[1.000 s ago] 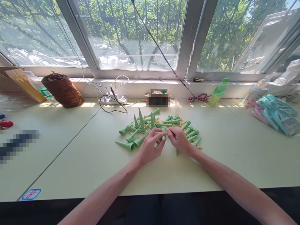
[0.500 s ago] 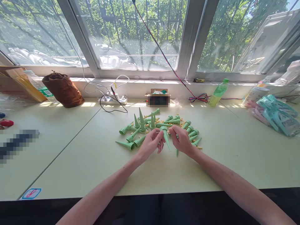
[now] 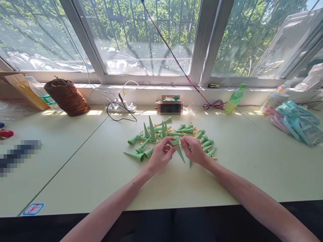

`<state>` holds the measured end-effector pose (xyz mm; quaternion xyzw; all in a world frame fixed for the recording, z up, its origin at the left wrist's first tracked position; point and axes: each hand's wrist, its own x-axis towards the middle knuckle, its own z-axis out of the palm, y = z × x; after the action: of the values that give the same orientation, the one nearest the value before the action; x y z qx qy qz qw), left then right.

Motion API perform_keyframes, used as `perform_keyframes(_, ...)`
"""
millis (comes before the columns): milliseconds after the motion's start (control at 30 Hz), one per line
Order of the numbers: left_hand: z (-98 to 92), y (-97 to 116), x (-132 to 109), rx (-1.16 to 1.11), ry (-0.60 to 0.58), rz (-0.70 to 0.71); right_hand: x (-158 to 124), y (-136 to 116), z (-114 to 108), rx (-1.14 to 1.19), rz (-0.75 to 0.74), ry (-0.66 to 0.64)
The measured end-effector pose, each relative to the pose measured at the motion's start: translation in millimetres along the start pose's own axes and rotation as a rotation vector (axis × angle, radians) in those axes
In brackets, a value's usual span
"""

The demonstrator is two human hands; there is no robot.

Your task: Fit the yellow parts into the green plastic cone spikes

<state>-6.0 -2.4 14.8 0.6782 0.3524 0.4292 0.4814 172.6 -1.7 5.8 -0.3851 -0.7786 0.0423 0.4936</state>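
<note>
Left hand [image 3: 159, 156]: our fingers pinch the green cone [image 3: 179, 151] at its wide end
Right hand [image 3: 194, 151]: fingers drawn narrow, right at that same end; we cannot tell whether they grip it
Cone's place: tip down, above the tabletop [image 3: 227, 174], just before the pile of cones [image 3: 152, 131]

A green cone [image 3: 178, 151] — mostly hidden a second earlier between the fingers of both hands — was brought out into view and swung so that its tip was pointed toward the near right. Its wide end was then tipped up, so that the open mouth was shown. The left hand [image 3: 160, 156] and right hand [image 3: 195, 151], first pressed fingertip to fingertip, were parted slightly — the cone left between them.
</note>
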Motion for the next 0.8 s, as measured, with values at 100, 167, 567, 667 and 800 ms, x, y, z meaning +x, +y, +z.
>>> perform_keyframes(100,0.1,-3,0,0.124,0.035,0.098,0,0,-1,0.004,0.008,-0.010)
perform_keyframes(167,-0.4,-5,-1,0.201,0.043,0.151,0,0,-1,0.001,0.017,-0.016)
perform_keyframes(567,3.1,3,-1,0.045,0.057,-0.003,0,-3,0,-0.066,0.121,0.083)
perform_keyframes(667,0.9,6,3,-0.212,-0.019,-0.178,0,-4,-1,-0.077,0.129,0.119)
perform_keyframes(800,-4.0,8,6,-0.452,-0.224,-0.364,-1,-3,-2,-0.089,0.029,0.065)
